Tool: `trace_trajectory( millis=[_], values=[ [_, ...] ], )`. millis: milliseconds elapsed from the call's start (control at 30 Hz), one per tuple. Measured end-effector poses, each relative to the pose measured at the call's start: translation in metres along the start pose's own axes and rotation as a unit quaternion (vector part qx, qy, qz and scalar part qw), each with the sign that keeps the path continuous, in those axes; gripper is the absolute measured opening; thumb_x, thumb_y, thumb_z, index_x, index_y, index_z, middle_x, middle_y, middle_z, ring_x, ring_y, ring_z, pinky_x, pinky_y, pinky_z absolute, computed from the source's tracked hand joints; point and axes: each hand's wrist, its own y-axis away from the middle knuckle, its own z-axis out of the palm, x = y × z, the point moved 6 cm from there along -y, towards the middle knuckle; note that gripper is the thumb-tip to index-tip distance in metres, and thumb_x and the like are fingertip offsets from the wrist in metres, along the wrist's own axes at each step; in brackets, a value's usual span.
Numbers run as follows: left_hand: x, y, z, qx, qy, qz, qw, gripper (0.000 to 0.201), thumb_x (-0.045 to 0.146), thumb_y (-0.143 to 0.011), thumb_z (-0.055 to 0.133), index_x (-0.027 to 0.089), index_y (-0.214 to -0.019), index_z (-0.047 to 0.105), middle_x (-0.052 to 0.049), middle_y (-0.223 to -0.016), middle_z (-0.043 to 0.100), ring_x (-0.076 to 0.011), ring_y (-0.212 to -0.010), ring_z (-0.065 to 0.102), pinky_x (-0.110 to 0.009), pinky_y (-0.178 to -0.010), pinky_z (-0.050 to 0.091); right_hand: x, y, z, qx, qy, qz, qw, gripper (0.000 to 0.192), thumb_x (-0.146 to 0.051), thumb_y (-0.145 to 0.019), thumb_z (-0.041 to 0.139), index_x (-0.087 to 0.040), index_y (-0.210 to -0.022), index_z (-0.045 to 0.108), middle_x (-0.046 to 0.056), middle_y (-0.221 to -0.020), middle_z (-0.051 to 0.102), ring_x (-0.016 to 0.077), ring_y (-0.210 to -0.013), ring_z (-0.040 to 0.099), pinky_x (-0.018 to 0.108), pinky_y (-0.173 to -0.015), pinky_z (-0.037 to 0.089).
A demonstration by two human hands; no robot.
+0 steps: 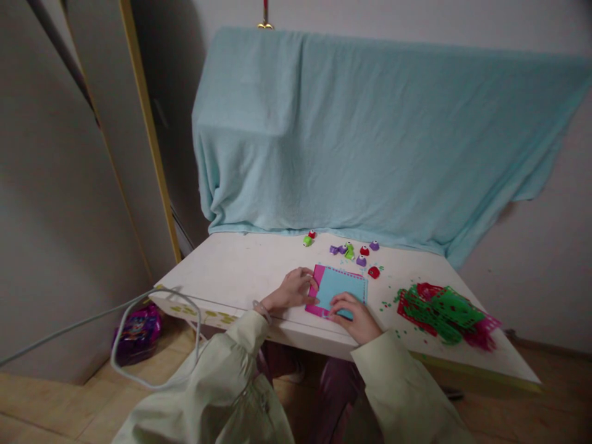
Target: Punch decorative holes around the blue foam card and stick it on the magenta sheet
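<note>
Pressing a blue sheet [343,288] flat onto the pink card [318,275]: left hand [292,290] and right hand [355,316] both rest open-fingered on it, gripping nothing. Looks like layering's mid-way; punched green and red sheets [444,313] sit well apart, and the little punches [352,250] lie unused behind.

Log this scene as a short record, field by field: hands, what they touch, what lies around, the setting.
left hand: rests flat on the left edge of the blue sheet
right hand: presses the sheet's near edge
sheet: blue, lying on a pink sheet
table: white
behind sheet: small paper punches, red, purple, green
right of sheet: pile of green and red punched paper
backdrop: light blue cloth
floor, left: purple bag
</note>
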Motion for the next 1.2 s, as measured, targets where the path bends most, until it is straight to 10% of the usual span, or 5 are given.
trace_trajectory(
  millis=[433, 1200],
  values=[
    [0.001, 0.000, -0.001, 0.009, 0.007, 0.003, 1.000, 0.034, 0.045, -0.066, 0.077, 0.028, -0.093, 0.066, -0.003, -0.121, 0.048, -0.0229, -0.116, 0.045, -0.037, -0.103, 0.034, 0.033, 0.064, -0.056, -0.064, 0.054, 0.047, 0.995, 0.021, -0.037, -0.084, 0.060, -0.022, -0.076, 0.072, 0.010, -0.126, 0.055, 0.0257, -0.116, 0.052, 0.043, -0.100, 0.041],
    [0.000, -0.002, 0.000, 0.013, 0.003, -0.009, 1.000, 0.034, 0.043, -0.063, 0.078, 0.028, -0.091, 0.067, -0.002, -0.123, 0.048, -0.0225, -0.113, 0.047, -0.036, -0.100, 0.036, 0.064, 0.136, -0.130, 0.065, 0.260, 0.086, 0.959, 0.035, -0.050, -0.083, 0.052, -0.022, -0.069, 0.068, 0.013, -0.124, 0.058, 0.0310, -0.112, 0.056, 0.049, -0.093, 0.048]
  ],
)
